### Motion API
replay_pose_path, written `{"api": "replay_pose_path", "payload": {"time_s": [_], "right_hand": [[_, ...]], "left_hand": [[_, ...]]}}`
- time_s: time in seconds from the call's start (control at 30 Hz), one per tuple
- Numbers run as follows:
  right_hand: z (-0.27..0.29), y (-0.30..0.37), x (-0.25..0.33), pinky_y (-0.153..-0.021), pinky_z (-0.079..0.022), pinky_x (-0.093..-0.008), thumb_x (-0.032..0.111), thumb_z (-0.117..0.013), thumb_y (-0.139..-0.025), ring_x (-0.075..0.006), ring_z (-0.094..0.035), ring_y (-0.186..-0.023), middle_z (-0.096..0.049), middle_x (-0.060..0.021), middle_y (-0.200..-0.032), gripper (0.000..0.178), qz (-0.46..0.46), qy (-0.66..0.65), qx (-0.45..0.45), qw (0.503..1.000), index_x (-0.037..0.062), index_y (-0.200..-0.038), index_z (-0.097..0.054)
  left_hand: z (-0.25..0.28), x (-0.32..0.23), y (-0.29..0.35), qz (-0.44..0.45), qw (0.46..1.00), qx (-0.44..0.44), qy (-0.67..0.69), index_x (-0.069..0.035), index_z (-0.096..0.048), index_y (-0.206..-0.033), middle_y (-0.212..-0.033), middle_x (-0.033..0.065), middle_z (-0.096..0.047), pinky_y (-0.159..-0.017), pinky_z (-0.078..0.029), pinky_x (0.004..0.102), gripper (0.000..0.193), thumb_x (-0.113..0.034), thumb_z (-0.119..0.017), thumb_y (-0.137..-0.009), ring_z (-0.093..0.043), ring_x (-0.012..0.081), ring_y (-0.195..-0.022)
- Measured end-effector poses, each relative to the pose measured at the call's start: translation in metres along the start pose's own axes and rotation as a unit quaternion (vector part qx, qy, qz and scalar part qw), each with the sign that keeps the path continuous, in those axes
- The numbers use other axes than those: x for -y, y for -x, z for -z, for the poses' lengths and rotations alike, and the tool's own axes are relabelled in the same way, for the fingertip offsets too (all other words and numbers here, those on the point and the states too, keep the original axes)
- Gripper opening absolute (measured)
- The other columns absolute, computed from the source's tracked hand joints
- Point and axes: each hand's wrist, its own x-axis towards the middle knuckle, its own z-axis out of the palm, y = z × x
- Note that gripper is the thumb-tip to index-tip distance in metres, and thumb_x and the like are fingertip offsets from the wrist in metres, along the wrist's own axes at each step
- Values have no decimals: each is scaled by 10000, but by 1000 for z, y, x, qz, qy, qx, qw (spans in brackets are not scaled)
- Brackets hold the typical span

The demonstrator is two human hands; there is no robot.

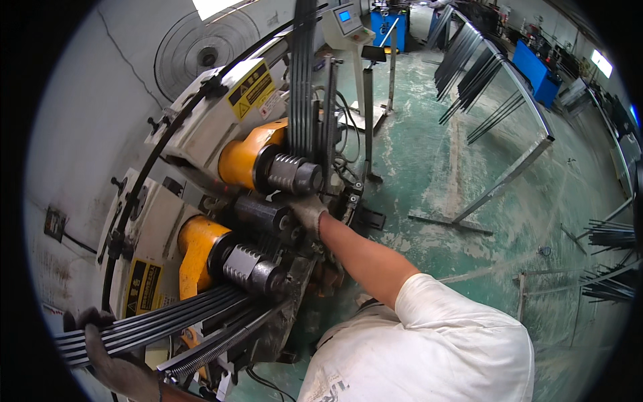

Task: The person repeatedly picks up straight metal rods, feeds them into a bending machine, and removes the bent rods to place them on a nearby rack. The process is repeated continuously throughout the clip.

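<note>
Scuffed green floor, paint worn pale in patches, grubby off-white wall, big round fan up top. Angled metal rack over on the right. Upper orange-collared head and lower orange-collared head crowding the middle. Right hand up against the dark central roller, fingers mostly hidden, so can't tell if gripping. Dark, slim, straight bars lying side by side at lower left, near end held in the left hand.
</note>
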Motion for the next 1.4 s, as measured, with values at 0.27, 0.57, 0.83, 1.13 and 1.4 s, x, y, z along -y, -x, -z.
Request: {"api": "replay_pose_path", "payload": {"time_s": [0.27,0.57,0.83,1.13,1.4], "right_hand": [[6,-2,-5,-861,-636,-368,233,-839,-938,-203,-774,-1027,-790,-100,-1201,508,13,-10,-13,1000,42,-1395,-726],[3,6,6,-879,-630,-377,267,-834,-944,-210,-763,-1033,-794,-128,-1205,513,25,14,2,1000,23,-1386,-740],[9,-1,-4,-903,-624,-385,293,-835,-943,-217,-753,-1054,-791,-126,-1219,536,42,47,8,998,12,-1389,-739],[6,9,7,-889,-619,-380,285,-826,-939,-222,-743,-1050,-774,-117,-1243,547,10,0,12,1000,44,-1420,-724],[8,8,5,-926,-613,-389,306,-837,-934,-224,-738,-1087,-767,-120,-1264,569,-7,-9,4,1000,49,-1427,-717]], "left_hand": [[-103,-20,-11,-141,968,183,-103,-7,-640,-1487,-1054,59,-709,-868,-570,315,463,-221,-708,-1082,-677,141,-934],[-135,-23,-19,-156,952,262,-25,68,-543,-1516,-973,50,-618,-790,-518,276,547,-86,-657,-1003,-597,121,-842],[-136,-22,-20,-146,952,268,-21,69,-556,-1500,-977,47,-611,-781,-507,265,524,-108,-658,-1018,-582,115,-834],[-134,-17,-24,-152,946,285,-8,73,-551,-1486,-988,50,-615,-788,-509,275,505,-142,-678,-1047,-591,119,-853],[-132,-14,-26,-146,945,291,-11,47,-561,-1473,-1005,50,-622,-784,-515,277,475,-152,-689,-1061,-599,129,-859]]}}
